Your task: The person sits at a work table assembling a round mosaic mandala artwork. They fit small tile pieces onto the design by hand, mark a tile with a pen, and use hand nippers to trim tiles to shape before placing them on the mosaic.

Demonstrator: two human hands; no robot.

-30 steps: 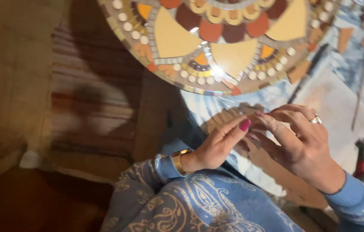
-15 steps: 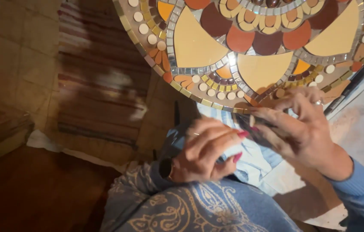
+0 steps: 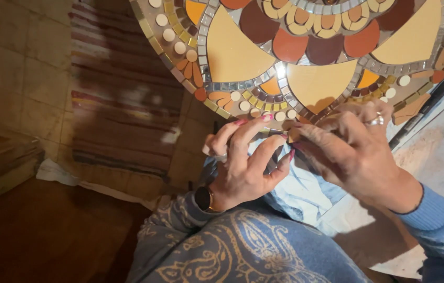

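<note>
Hands meet at the lower edge of the round mosaic (image 3: pixel 306 47) in the one view you have, the head camera looking down. Your left hand (image 3: pixel 245 167) curls in from below, fingers bent and drawn toward each other, the pink-nailed tips close to the rim. Your right hand (image 3: pixel 353 149) comes in from the right, its fingers bunched and pressed together at the same spot, a ring (image 3: pixel 376 120) on one of them. A small pale tile piece (image 3: pixel 294 135) seems to sit between the two sets of fingertips, just at the mosaic's edge, but your fingers cover most of it; you cannot tell which hand truly pinches it, or whether it touches the board.

The mosaic is cut off by the top of the frame, so only its lower arc shows: yellow, orange and brown shapes, grey strips and cream dots. Glare whitens one spot on the grey band. A watch (image 3: pixel 203 198) shows on your left wrist, half tucked under the patterned blue sleeve (image 3: pixel 243 246). Pale blue cloth (image 3: pixel 306 194) lies under your hands, mostly hidden by them. To the left a striped rug (image 3: pixel 122 99) lies on the tiled floor (image 3: pixel 17 78), dim and blurred. A dark tool-like bar (image 3: pixel 426 105) at the right edge is too unclear to name.
</note>
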